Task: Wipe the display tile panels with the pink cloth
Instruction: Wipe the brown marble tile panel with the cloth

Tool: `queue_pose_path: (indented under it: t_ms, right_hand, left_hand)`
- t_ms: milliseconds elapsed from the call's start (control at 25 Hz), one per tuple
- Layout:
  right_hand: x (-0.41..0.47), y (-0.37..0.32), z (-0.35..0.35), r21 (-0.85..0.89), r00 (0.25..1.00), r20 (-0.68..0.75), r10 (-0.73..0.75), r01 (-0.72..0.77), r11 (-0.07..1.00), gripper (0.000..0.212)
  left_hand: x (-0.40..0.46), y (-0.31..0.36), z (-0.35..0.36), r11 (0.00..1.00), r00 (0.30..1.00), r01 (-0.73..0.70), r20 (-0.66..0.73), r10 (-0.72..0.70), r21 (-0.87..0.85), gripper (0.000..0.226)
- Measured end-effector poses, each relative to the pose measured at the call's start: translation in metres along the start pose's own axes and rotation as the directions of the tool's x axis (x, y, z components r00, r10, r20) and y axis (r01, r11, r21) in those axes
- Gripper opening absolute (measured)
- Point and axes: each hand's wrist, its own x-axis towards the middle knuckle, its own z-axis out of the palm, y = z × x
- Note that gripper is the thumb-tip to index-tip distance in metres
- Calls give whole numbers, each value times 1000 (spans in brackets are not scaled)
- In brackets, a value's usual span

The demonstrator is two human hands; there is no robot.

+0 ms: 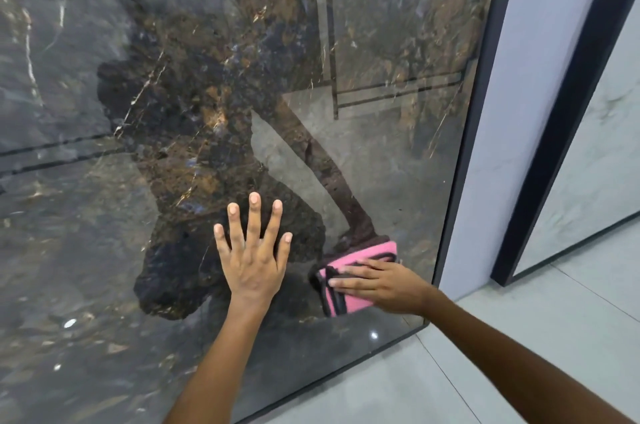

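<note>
Right hand (381,283) lies flat on the pink cloth (349,285), fingers straight, pressing it to the dark panel (173,112) near its lower right corner. No grip closes round the cloth; it is pinned under the palm and fingers. Left hand (251,257) is spread wide, fingers apart, flat on the same panel just beside the cloth, holding nothing.

As I judge it, wiping is under way on this panel's low corner. How much of the surface is already done I cannot tell; the gloss throws reflections everywhere and shows no clear streaks. A pale panel (588,146) to the right, in its own black frame, looks likely to be left.

The cloth is folded into a thick pad, pink with dark edging. Pale floor (519,371) runs below.
</note>
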Motion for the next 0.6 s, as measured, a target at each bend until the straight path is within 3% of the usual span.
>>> queue_pose_path:
  t_ms: [80,120,200,240,280,320,440,480,560,600]
  right_hand:
    - [-10,37,-15,41,976,-119,183,-179,983,99]
    - [-3,62,-28,80,913,-214,347,-338,938,91]
    - [32,103,-55,263,657,-390,645,-592,762,80]
    - [54,104,-60,372,562,-408,720,-617,693,77]
    - [72,92,-56,428,529,-411,742,-607,670,77]
    - [82,69,-47,418,581,-401,708,-572,706,81]
    - [38,1,-4,129,899,-232,372,-351,928,92]
    - [16,-1,0,54,946,-150,288,-283,958,96]
    - [-10,29,-8,46,946,-151,288,-284,958,98]
    - [-10,52,-16,97,886,-217,410,-398,912,95]
  left_hand:
    - [0,0,5,998,1000,-14,-21,15,54,61]
    - [3,0,7,997,999,-14,-33,17,77,63]
    - [9,0,9,996,999,-16,-43,20,88,64]
    - [9,1,9,997,999,-14,-36,17,80,65]
    - [7,2,7,998,1000,-8,-25,9,65,67]
    - [5,6,4,999,1000,8,-14,-7,36,69]
    - [13,18,-11,998,999,42,-15,-43,-44,73]
    - [23,19,-13,999,999,24,-33,-26,-39,73]
    - [48,18,-13,1000,1000,19,-22,-19,4,78]
    - [58,17,-10,999,1000,28,-7,-27,44,81]
